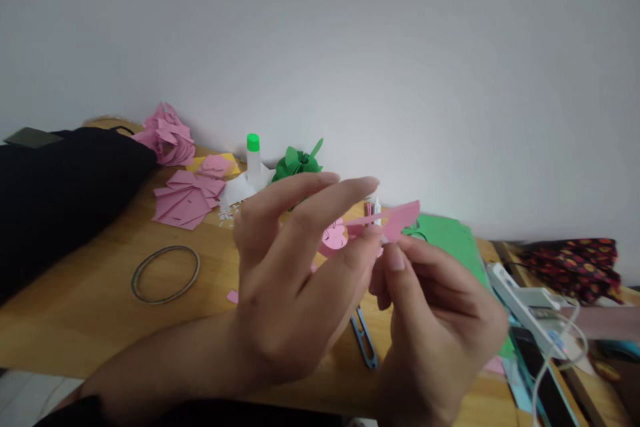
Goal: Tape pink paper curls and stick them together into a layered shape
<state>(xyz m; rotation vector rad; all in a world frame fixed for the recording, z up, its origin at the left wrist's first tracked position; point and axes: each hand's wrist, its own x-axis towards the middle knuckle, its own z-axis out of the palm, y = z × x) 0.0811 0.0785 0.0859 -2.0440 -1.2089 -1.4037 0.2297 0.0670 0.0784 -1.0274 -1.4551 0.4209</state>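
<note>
My left hand (290,280) and my right hand (435,327) meet above the wooden table (90,307), both pinching one small pink paper piece (400,220). The left hand's index and middle fingers stretch out straight while its thumb and another finger pinch the paper. My right hand's thumb and fingers press the same piece from the right. Behind my fingers lies another pink cut-out (334,238) on the table. Blue-handled snips (363,337) lie on the table just below my hands.
A metal ring (165,273) lies at the left. Pink paper pieces (187,200), a pink paper flower (167,133), a green-capped glue bottle (253,160) and a green paper flower (297,161) sit at the back. Green sheets (450,237), a white device with cable (525,300), a black bag (55,193).
</note>
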